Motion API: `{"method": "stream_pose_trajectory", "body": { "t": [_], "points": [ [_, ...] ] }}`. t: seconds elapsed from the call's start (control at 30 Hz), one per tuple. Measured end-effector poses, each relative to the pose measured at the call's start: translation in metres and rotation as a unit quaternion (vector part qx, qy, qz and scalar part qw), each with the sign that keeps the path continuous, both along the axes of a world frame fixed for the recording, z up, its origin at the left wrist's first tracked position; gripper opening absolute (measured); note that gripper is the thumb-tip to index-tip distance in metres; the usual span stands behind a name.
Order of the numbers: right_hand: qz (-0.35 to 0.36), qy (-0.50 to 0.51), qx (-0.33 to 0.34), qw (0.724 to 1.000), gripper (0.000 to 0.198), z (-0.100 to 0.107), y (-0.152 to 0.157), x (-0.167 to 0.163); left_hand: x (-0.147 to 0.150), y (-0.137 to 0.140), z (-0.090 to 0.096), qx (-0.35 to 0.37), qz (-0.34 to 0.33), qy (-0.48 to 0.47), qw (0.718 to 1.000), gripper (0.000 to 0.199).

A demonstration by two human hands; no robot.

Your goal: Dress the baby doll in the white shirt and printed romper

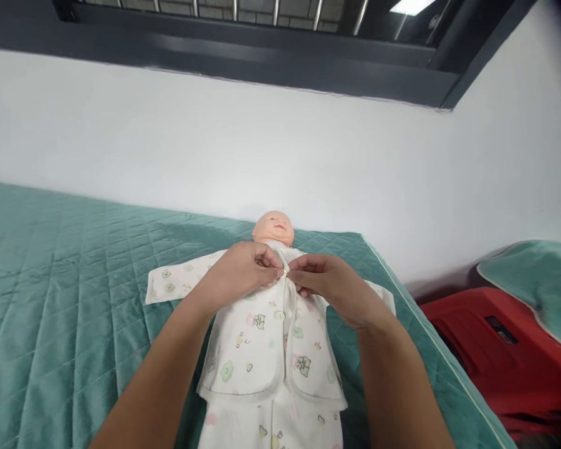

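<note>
A baby doll [274,227] lies on its back, dressed in a white baby jacket [243,349] printed with small bears and matching trousers [299,430]. Both sleeves stretch out sideways. At the upper chest my left hand [245,271] pinches one front edge of the jacket beside a small button [285,273]. From the other side my right hand [327,280] pinches the opposite edge, its fingertips meeting the left ones at that button. Lower down, another pale button [279,316] shows on the front, where the two edges hang slightly apart.
A green quilted cover [75,312] spreads under the doll, its piped edge running down at the right. Beyond that edge sits a red plastic object [495,349] with green cloth [537,280] over it. A white wall [215,143] and a dark window frame [262,59] stand behind.
</note>
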State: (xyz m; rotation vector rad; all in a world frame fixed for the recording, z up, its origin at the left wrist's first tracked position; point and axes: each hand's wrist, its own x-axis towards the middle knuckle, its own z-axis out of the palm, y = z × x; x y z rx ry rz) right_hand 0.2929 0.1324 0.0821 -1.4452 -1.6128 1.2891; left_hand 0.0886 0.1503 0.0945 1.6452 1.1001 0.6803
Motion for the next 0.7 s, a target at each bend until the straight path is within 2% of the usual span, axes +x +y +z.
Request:
{"method": "stream_pose_trajectory", "body": {
  "t": [0.3, 0.7],
  "points": [
    [-0.004, 0.016, -0.017, 1.000, 0.021, 0.0014, 0.0019, 0.0004, 0.0074, -0.0046, 0.0004, 0.053, 0.023, 0.041, 0.998, 0.013],
    [0.015, 0.016, -0.022, 1.000, 0.025, 0.0058, -0.0034, -0.0057, 0.0021, -0.0006, -0.0031, -0.010, -0.014, -0.026, 1.000, 0.011]
  ]
}}
